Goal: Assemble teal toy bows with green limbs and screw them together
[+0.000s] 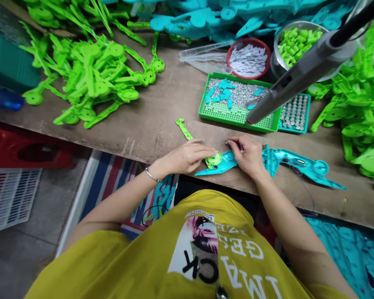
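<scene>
My left hand [187, 157] lies curled over a bright green plastic part [213, 160] whose long arm [184, 129] sticks out toward the back. My right hand [248, 155] presses on a teal plastic part [220, 165] that meets the green one, and pinches a thin dark tool [233, 143] between thumb and fingers. Both parts rest on the brown wooden table [149, 124] near its front edge. A second teal part with wires [294, 162] lies just right of my right hand.
A green tray of small screws and teal bits [237, 101] sits behind my hands, under a hanging grey powered screwdriver [299, 72]. Piles of green parts [90, 74] lie left and right, teal parts [224, 16] at the back. A red basket [248, 58] and metal bowl [296, 41] stand nearby.
</scene>
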A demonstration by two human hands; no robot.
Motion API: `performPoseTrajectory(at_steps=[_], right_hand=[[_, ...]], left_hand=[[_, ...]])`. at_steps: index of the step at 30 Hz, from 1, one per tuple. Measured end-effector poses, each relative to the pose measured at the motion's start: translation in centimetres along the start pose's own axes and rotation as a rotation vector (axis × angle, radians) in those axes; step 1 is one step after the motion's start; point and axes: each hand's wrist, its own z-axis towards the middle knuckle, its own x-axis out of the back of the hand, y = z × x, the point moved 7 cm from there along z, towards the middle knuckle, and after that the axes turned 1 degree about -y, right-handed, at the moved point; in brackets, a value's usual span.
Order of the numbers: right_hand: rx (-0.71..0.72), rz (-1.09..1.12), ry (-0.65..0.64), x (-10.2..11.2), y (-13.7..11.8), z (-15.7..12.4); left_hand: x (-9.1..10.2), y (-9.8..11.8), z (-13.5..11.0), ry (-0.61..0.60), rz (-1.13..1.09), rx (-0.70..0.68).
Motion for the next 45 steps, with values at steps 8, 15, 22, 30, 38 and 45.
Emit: performPoseTrajectory(at_steps=[8,15,22,30,38,45], right_hand=[[-0.031,-0.012,-0.005,0.1,0.1,0.1],[-0.054,0.077,-0.218,0.8,-2.3,1.1],[0.077,0.277,-0.493,-0.8,-8.3,3.2],[-0.143,0.521,-0.584,-4.0,-7.0,3.6],[-0.249,0.474,-0.564,-5.4,-6.1,3.6],[-0.305,0.368,-0.592,-6.6,-5.2,3.6]], left_hand=[[-0.9,1.3,-2.0,0.167,0.243,0.157],[-0.7,2.1,-2.6,0.303,0.213,0.222],[0.6,2.9,-2.8,0.493,0.302,0.403],[0.8,3.0,-4.2,0.614,0.297,0.558],[0.6,2.4,-4.2,0.678,0.388,0.532],[-0.4,1.6,-5.4,0.676,0.241,0.548]])
